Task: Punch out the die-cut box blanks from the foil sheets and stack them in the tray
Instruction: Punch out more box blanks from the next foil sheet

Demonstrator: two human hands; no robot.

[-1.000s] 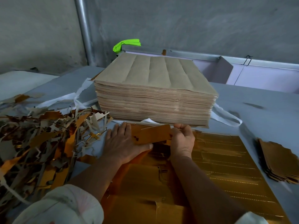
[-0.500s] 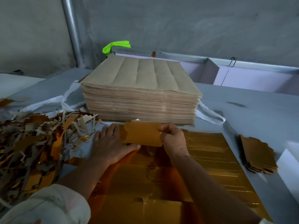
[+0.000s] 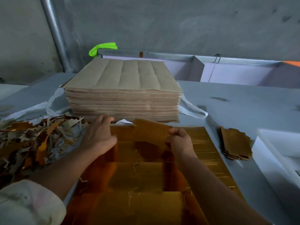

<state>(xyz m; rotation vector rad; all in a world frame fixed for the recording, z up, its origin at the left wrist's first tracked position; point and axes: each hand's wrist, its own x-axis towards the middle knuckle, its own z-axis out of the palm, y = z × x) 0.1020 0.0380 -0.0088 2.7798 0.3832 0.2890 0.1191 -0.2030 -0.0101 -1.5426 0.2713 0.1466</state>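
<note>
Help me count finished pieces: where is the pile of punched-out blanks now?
In the head view the pile of punched-out blanks lies on the grey table at the right, between the gold foil sheet and the white tray.

The right hand (image 3: 180,140) pinches a gold blank (image 3: 151,129), lifted above the foil sheet (image 3: 146,184) on the grey table (image 3: 243,101). The left hand (image 3: 99,135), blurred, lies with fingers extended at the sheet's far left edge. Behind them stands a tall stack of brown sheets (image 3: 123,88). Scraps (image 3: 29,140) are heaped at the left; a small pile of blanks (image 3: 235,143) lies at the right beside a white tray (image 3: 279,153).
</note>
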